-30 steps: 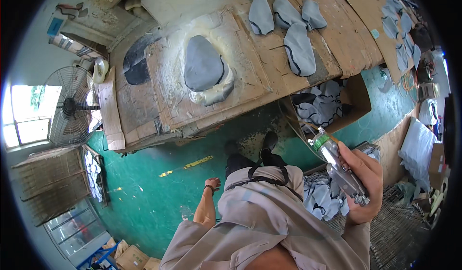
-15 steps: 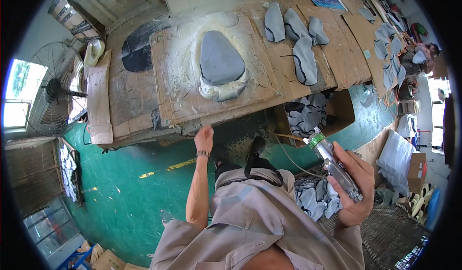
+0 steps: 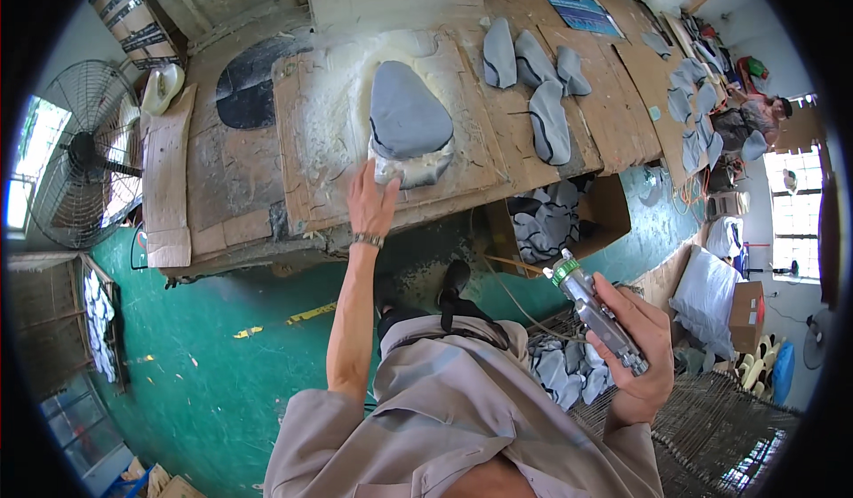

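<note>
The left hand hides the near edge of the grey piece; the carton's contents blur together.

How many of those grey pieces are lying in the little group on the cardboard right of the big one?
4: three side by side at the far edge, one nearer. More may lie hidden beneath them.
</note>
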Tool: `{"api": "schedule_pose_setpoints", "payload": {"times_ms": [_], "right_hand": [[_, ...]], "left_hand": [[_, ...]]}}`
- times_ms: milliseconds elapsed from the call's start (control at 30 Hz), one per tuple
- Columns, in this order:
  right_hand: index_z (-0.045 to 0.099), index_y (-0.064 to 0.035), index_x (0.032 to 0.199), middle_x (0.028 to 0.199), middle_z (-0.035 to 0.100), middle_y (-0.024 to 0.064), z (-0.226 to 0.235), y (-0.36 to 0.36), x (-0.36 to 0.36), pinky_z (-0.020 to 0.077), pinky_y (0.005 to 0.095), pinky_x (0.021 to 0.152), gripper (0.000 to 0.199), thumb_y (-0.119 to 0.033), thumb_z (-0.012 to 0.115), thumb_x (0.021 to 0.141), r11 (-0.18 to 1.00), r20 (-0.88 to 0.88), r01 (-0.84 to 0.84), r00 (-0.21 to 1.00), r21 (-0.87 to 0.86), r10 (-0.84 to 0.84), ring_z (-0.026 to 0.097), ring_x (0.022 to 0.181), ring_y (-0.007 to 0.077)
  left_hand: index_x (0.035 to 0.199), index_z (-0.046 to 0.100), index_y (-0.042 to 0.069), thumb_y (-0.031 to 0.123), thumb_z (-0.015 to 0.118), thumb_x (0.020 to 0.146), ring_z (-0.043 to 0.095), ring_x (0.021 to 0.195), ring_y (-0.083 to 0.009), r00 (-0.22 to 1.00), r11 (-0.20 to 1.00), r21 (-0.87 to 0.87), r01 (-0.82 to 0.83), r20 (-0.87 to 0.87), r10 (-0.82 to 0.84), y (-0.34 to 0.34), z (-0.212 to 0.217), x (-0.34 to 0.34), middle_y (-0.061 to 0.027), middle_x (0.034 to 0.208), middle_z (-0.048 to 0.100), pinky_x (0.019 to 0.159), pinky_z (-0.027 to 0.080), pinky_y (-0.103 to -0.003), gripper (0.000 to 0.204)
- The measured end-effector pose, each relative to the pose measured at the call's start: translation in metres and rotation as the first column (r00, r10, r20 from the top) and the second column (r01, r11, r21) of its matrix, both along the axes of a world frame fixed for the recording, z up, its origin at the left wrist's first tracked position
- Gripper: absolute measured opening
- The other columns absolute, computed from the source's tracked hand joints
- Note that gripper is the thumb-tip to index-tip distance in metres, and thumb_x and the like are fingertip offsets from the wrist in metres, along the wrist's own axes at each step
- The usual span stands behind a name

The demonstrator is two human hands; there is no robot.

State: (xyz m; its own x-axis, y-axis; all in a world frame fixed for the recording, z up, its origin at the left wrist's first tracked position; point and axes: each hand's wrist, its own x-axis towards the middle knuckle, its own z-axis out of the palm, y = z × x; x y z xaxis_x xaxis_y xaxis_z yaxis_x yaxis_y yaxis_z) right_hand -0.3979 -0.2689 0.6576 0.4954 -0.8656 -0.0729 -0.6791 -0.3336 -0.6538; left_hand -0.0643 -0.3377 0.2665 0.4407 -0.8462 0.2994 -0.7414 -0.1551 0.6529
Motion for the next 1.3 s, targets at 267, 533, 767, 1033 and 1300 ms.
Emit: {"api": "schedule_pose_setpoints", "payload": {"times_ms": [267,533,767,1033,1300], "right_hand": [[0.063,0.0035,0.134,0.098,0.067,0.0191,-0.005,0.004,0.005,0.0515,0.0324,0.079,0.06,-0.002,0.075,0.075,0.997,-0.03,0.079,0.996,-0.025,-0.079,0.067,0.084,0.0298],[0.064,0.0025,0.135,0.098,0.069,0.0166,0.007,-0.003,0.006,0.0501,0.0307,0.079,0.061,-0.007,0.075,0.075,0.982,-0.016,0.131,0.991,-0.136,-0.134,0.065,0.081,0.0273],[0.074,-0.0073,0.126,0.105,0.073,0.0139,0.013,0.016,0.004,0.0516,0.034,0.086,0.058,-0.006,0.077,0.069,0.99,-0.077,0.127,0.988,-0.069,-0.132,0.067,0.091,0.0258],[0.064,0.0051,0.133,0.107,0.071,0.0212,0.023,0.018,0.03,0.052,0.0334,0.087,0.058,-0.007,0.075,0.077,0.991,-0.151,0.076,0.984,-0.108,-0.092,0.07,0.091,0.0286],[0.068,-0.0026,0.133,0.106,0.071,0.0168,0.026,0.038,0.112,0.0486,0.031,0.091,0.06,-0.001,0.076,0.073,0.964,-0.165,0.172,0.964,-0.201,-0.207,0.067,0.093,0.0247]], "left_hand": [[0.115,0.073,0.006,0.031,0.071,0.095,0.066,0.072,-0.0159,0.868,0.937,0.271,0.22,-0.492,-0.061,0.135,-0.104,-0.002,-0.0076,0.084,0.073,0.068,0.053,-0.031,0.032],[0.128,0.065,0.018,0.027,0.068,0.095,0.074,0.091,-0.0265,0.577,-0.022,0.918,0.397,-0.231,0.783,0.347,-0.26,0.006,-0.0074,0.114,0.074,0.076,0.06,-0.048,0.035],[0.116,0.072,0.011,0.019,0.066,0.093,0.071,0.076,-0.0235,0.196,0.466,0.88,0.088,-0.474,0.859,0.362,-0.258,0.008,-0.0046,0.09,0.074,0.068,0.057,-0.046,0.025],[0.112,0.071,0.014,0.023,0.067,0.096,0.07,0.079,-0.0181,0.201,0.731,0.669,0.135,-0.74,0.641,0.295,-0.281,0.036,-0.0015,0.093,0.074,0.065,0.057,-0.04,0.019],[0.111,0.072,0.015,0.022,0.063,0.099,0.07,0.078,-0.0139,0.313,0.634,0.751,0.183,-0.656,0.687,0.296,-0.273,0.051,0.0005,0.094,0.074,0.064,0.057,-0.037,0.016]]}}
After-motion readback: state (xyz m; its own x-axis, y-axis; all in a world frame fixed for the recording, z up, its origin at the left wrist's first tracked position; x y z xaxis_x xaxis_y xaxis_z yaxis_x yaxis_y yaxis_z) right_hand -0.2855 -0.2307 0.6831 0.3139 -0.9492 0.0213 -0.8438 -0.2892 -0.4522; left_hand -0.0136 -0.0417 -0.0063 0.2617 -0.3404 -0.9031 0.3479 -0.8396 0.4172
